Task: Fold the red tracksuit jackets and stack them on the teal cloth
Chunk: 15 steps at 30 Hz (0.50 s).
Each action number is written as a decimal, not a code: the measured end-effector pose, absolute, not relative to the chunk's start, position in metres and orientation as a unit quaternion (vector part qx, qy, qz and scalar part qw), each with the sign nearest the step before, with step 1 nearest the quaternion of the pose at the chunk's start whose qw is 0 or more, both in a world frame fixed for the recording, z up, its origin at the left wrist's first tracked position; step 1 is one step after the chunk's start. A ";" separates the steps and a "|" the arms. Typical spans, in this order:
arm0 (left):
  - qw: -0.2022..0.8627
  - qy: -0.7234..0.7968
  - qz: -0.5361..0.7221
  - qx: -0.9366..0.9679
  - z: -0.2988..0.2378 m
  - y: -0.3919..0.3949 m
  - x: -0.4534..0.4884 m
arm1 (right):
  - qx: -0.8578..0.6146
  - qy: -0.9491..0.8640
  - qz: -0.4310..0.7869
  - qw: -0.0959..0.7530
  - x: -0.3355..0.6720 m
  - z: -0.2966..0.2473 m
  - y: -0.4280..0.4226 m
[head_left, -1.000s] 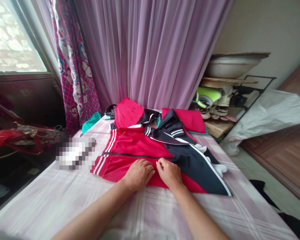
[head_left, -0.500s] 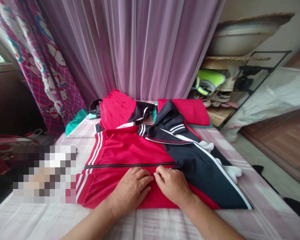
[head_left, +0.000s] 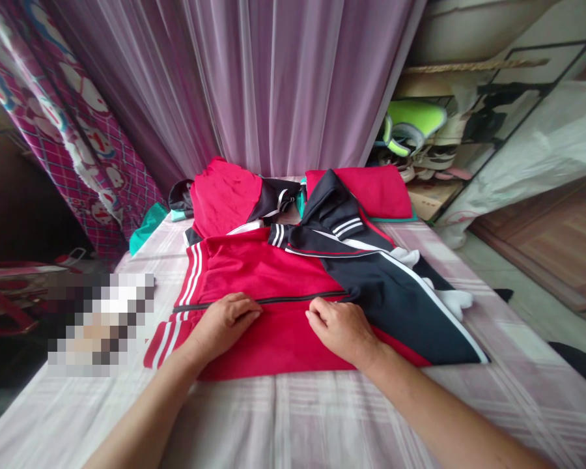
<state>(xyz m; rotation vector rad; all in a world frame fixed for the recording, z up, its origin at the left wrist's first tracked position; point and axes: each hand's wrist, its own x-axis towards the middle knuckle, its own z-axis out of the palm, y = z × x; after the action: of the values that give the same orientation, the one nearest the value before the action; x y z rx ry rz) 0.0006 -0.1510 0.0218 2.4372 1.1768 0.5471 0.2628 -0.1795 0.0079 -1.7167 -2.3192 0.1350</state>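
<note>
Left hand (head_left: 223,320), right hand (head_left: 340,327) flat on one red jacket (head_left: 264,277) (two hands).

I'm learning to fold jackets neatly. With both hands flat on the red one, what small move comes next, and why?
Probably sweep both palms outward along the zipper line. The left hand and right hand lie flat and apart on the red jacket, just below the zipper, and the striped sleeve and dark sleeve are not yet folded in, so flattening the body likely comes first.
</note>
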 end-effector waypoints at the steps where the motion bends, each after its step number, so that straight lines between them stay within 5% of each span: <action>1: 0.200 0.425 0.191 0.862 0.024 -0.150 -0.006 | -0.589 -0.796 0.049 0.131 0.263 0.007 -0.179; 15: 0.132 0.475 0.056 0.868 0.036 -0.159 -0.002 | -0.574 -0.800 0.026 0.173 0.269 -0.004 -0.179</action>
<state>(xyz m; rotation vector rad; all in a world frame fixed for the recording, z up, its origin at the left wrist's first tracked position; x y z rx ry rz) -0.0022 -0.1590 0.0355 2.5205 1.3777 0.1639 0.2686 -0.1787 -0.0044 -1.6269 -2.2696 0.0730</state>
